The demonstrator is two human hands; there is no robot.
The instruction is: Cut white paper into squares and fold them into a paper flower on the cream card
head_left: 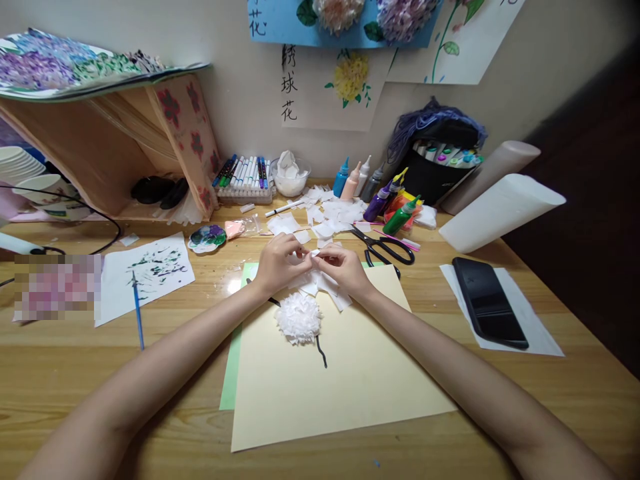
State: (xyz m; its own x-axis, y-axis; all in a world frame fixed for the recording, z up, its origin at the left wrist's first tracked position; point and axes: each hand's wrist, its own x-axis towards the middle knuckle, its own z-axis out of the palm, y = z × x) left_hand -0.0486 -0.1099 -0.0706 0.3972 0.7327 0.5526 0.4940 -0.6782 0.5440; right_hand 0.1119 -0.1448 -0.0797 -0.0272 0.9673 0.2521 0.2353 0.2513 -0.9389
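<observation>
Above a sheet of cream paper [350, 387], my left hand [281, 263] and my right hand [345, 267] meet, pinching a small piece of white paper [315, 253] between their fingertips. Just below them on the sheet sits a round, ruffled white paper flower [299, 318]. A black stem line [321, 352] runs down from it. Loose white paper pieces [335, 290] lie under my right hand. Green paper [230, 380] shows along the left edge beneath the cream sheet.
Black-handled scissors [385, 247] lie right of a heap of white paper squares [335, 210]. Behind stand several paint bottles [353, 181] and a marker set [245, 175]. A phone [490, 303] rests at right. A paintbrush [137, 310] lies on painted paper [167, 267] at left.
</observation>
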